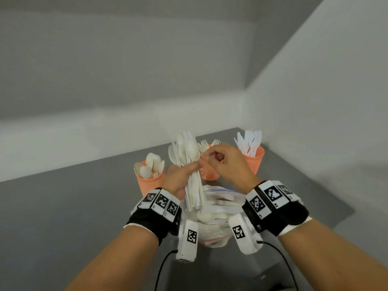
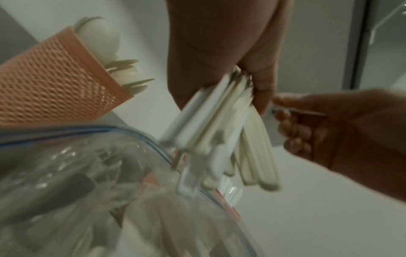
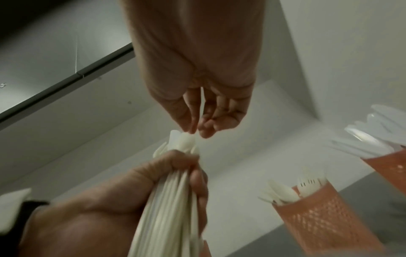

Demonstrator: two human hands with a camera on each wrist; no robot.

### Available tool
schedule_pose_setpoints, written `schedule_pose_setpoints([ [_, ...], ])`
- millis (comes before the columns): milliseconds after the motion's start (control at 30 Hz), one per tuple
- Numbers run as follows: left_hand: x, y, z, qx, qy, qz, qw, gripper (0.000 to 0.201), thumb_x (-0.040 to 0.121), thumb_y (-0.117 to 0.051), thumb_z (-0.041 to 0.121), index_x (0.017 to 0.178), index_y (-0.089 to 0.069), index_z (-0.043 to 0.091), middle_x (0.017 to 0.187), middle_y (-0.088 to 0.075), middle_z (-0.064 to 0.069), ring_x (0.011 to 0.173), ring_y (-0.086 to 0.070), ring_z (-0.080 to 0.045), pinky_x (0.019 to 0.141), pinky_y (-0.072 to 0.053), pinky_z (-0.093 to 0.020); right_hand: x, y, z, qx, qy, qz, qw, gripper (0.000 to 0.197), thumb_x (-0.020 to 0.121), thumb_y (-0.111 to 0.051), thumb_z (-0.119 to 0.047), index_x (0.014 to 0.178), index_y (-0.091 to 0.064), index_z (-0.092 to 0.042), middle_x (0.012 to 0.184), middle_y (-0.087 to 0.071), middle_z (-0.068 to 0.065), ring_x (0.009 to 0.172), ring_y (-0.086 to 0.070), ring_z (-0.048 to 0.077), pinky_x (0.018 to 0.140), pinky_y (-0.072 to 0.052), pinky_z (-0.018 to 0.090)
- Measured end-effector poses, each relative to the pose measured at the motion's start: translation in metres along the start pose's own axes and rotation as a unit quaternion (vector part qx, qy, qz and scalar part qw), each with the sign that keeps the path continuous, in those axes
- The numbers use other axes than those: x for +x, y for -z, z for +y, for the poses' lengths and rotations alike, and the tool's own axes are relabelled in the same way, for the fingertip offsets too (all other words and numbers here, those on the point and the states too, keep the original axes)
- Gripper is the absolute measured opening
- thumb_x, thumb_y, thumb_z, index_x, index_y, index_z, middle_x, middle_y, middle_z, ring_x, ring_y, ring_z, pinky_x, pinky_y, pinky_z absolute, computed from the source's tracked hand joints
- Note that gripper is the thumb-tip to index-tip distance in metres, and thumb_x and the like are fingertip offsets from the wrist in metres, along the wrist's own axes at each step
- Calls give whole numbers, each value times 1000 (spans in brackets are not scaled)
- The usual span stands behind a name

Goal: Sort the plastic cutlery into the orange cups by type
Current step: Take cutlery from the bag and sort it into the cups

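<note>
My left hand (image 1: 182, 175) grips an upright bundle of white plastic cutlery (image 1: 192, 156) by the handles, above a clear zip bag (image 1: 220, 193) holding more pieces. My right hand (image 1: 222, 161) is beside the bundle's top; its thumb and forefinger (image 3: 194, 129) pinch the tip of one piece (image 3: 183, 140). Three orange cups stand behind. The left cup (image 1: 150, 183) holds spoons, the middle cup (image 1: 211, 174) forks, the right cup (image 1: 255, 162) knives. The bundle mixes spoons, forks and knives.
The cups and bag sit on a grey table (image 1: 73, 206) in a corner of white walls (image 1: 315, 101). The table's right edge (image 1: 344, 215) drops off close to the right wrist. Cables hang from both wrist cameras.
</note>
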State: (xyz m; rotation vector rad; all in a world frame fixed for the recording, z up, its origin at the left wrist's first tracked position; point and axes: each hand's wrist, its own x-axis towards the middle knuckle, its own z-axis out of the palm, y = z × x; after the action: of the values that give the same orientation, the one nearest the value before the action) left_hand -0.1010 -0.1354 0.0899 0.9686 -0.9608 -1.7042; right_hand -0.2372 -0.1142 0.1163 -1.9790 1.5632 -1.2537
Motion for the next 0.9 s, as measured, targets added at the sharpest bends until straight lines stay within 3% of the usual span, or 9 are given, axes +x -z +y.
schedule_pose_setpoints([
  [100,3,-4,-10,62,-33,16,997,16,72,-67,-4,82,-63,8,59,-61,-3,53,-59,-13,51,-48,-25,14,8,-10,17,-11,42,999,22,86,-61,-11,108,-65,-7,90,-52,4,67,-45,3,67,-38,10],
  [200,3,-17,-9,86,-29,-5,996,20,68,-67,-1,87,-63,5,66,-59,-7,52,-59,-12,51,-48,-24,32,14,-12,3,-39,-16,999,34,85,-65,-21,117,-61,-11,97,-48,4,80,-48,10,72,-39,15],
  [267,6,-23,-8,98,-34,2,995,16,74,-63,-5,89,-62,2,65,-58,-10,51,-58,-15,49,-50,-24,42,19,-7,32,-64,-49,996,29,84,-66,-21,109,-65,-7,94,-53,3,83,-50,11,73,-40,16],
  [367,14,-27,-9,111,-54,23,992,23,71,-63,-9,89,-64,7,71,-61,-10,62,-60,-21,60,-52,-30,54,25,1,129,-90,-59,986,23,83,-68,-20,98,-67,-2,78,-57,-2,72,-50,7,65,-42,8],
  [467,20,-31,-12,135,-66,40,988,31,61,-65,-6,86,-66,13,81,-66,-10,76,-64,-23,73,-53,-36,61,25,12,138,-83,-83,983,18,78,-73,-19,84,-65,-3,71,-50,3,69,-46,13,67,-40,21],
  [567,20,-41,-12,108,-62,7,992,36,56,-63,-6,88,-62,10,86,-59,-17,81,-57,-28,75,-48,-41,70,32,20,140,-80,-117,980,19,78,-73,-14,66,-58,-10,61,-46,0,60,-41,11,59,-36,19],
  [733,20,-43,-10,106,-40,-65,991,28,66,-63,-4,93,-60,5,87,-52,-20,81,-50,-30,73,-44,-38,86,45,33,168,-86,-126,974,23,83,-68,-13,64,-55,-12,57,-45,3,50,-39,11,47,-36,18],
  [833,21,-44,-9,130,-38,-61,989,19,68,-62,-7,77,-61,10,70,-55,-11,68,-52,-22,64,-48,-28,93,44,42,228,-111,-83,964,20,85,-66,-15,68,-54,-13,59,-46,2,47,-38,11,42,-37,16],
  [900,25,-44,-12,133,-36,-42,990,21,69,-61,-9,80,-62,8,74,-57,-13,72,-54,-24,68,-48,-32,94,39,51,257,-134,-93,952,15,85,-66,-21,76,-57,-13,64,-46,3,50,-38,12,43,-37,18],
])
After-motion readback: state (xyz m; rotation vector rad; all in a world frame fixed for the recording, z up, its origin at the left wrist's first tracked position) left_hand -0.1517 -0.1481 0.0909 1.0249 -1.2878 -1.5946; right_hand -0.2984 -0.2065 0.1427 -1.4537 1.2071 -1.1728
